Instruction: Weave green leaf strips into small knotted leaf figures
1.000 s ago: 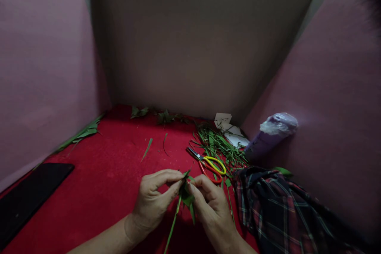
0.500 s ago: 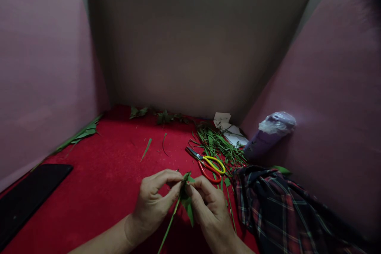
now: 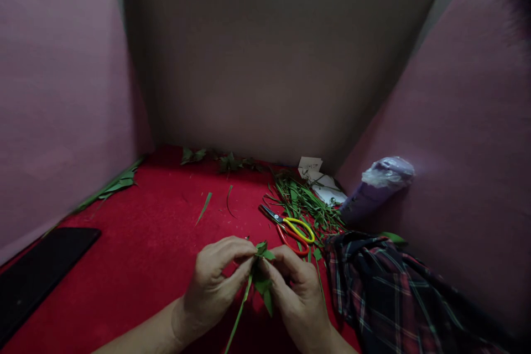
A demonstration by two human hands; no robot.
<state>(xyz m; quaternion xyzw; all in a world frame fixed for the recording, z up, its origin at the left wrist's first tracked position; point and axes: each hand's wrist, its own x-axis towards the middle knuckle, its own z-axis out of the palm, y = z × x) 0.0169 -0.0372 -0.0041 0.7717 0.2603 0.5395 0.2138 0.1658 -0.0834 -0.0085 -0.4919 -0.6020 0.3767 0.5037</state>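
My left hand pinches a thin green stem between thumb and forefinger, just under its top. The stem hangs down toward the bottom edge of the view. Green leaves spread from its upper end, and my right hand has thumb and forefinger closed on them. Both sets of fingertips almost meet there and hide the spot where leaf and stem join. Just beyond my right hand lie scissors with one yellow and one red handle.
A heap of cut grass and stems lies behind the scissors, beside white papers. A plastic-topped purple roll leans at the right wall. Plaid cloth lies at right, a black flat object at left, on red cloth.
The leaves at my fingertips have turned slightly and show more of their green faces. Both hands keep nearly the same place and grip.
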